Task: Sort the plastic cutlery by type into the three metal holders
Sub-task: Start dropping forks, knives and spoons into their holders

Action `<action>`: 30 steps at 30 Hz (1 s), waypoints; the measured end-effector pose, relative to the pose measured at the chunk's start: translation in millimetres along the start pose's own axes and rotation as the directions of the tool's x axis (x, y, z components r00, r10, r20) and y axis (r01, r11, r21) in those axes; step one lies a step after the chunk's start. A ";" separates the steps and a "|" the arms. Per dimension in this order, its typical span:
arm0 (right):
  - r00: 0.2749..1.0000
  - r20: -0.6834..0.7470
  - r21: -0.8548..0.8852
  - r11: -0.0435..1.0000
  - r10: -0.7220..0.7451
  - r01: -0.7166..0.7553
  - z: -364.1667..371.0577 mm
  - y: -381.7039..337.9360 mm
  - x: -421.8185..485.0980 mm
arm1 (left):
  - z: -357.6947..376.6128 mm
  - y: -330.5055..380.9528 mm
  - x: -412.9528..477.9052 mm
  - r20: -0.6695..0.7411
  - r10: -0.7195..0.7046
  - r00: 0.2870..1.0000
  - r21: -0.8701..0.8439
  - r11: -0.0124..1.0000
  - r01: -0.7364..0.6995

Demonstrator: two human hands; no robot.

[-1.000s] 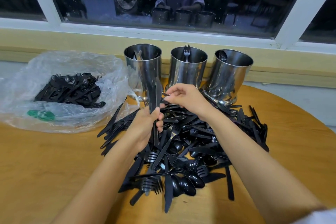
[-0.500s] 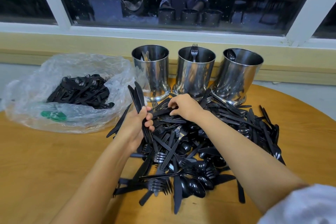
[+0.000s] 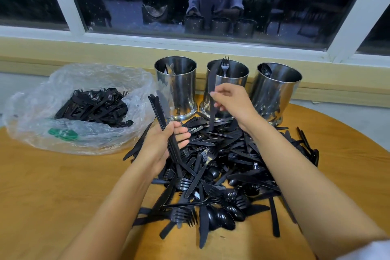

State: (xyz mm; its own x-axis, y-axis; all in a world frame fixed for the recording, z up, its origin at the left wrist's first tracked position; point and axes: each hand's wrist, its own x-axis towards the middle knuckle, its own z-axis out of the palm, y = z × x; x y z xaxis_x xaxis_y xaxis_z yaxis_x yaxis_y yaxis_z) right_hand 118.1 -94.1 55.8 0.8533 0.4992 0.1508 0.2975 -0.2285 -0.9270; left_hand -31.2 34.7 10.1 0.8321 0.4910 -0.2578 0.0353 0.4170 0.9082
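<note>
Plastic bag (image 3: 84, 82), left of the left hand (image 3: 162, 145): black cutlery inside, green print (image 3: 63, 134) too blurred to read. Left hand grips a bundle of knives (image 3: 160, 110), blades up, just left of the left holder (image 3: 179, 91). Right hand (image 3: 234, 101) pinches one knife (image 3: 212, 78) upright, in front of the middle holder (image 3: 238, 80), which shows a fork (image 3: 225, 65). Right holder (image 3: 274, 91), beyond and right of that hand: spoon (image 3: 266, 70). Mixed pile (image 3: 221, 164) lies under both hands on the table (image 3: 52, 196).

Bare desk (image 3: 52, 196) lies open near left and far right; the cutlery pile (image 3: 221, 175) fills the middle — three holders (image 3: 242, 80) wall off its far side; the plastic bag (image 3: 88, 78) blocks far left.
</note>
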 end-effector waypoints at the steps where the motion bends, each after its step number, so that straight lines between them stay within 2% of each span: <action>1: 0.991 0.109 0.094 0.992 0.077 -0.087 -3.9 -6.3 -3.4 | 2.8 -0.9 0.3 0.007 0.000 1.000 0.003 1.000 0.000; 3: 0.948 0.287 0.065 0.985 0.134 -0.159 -6.6 -13.3 -10.6 | 8.1 -2.6 0.0 0.046 -0.004 0.999 0.025 1.000 0.003; 6: 0.925 0.365 -0.072 0.994 0.106 -0.085 1.5 -12.0 -18.7 | 15.6 -5.3 -1.5 0.139 -0.025 0.990 0.086 0.996 0.013; 9: 0.938 0.344 -0.089 0.996 0.034 -0.004 10.5 -2.2 -17.7 | 19.5 -7.7 -3.2 0.173 -0.043 0.984 0.107 0.994 0.024; 12: 0.967 0.254 -0.143 0.990 0.015 0.022 9.8 13.0 -6.1 | 16.0 -8.8 -1.2 0.143 -0.037 0.989 0.096 0.995 0.023; 16: 0.994 0.112 -0.477 0.878 0.009 0.046 4.2 48.3 16.6 | 7.3 -6.3 0.0 0.082 -0.034 0.996 0.044 0.999 0.031; 23: 0.976 0.195 -0.784 0.613 0.095 0.097 10.6 82.9 35.8 | -1.0 -5.8 4.6 0.010 -0.059 0.998 0.010 0.998 0.059; 27: 0.979 0.192 -0.814 0.569 0.073 0.117 12.4 85.0 35.2 | -1.5 -3.8 3.4 -0.012 -0.055 0.998 -0.004 0.998 0.055; 30: 0.986 0.167 -0.810 0.570 -0.003 0.139 5.0 75.7 31.1 | -3.6 -5.2 3.6 -0.012 -0.054 0.998 -0.016 0.998 0.053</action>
State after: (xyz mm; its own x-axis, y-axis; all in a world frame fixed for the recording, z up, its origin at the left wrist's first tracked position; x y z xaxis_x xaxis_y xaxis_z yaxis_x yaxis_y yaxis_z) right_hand 165.0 -91.6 -11.4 0.7690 0.6323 0.0938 0.6348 -0.7380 -0.2288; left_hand -30.3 37.1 3.2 0.8221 0.4773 -0.3102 0.0711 0.4545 0.8879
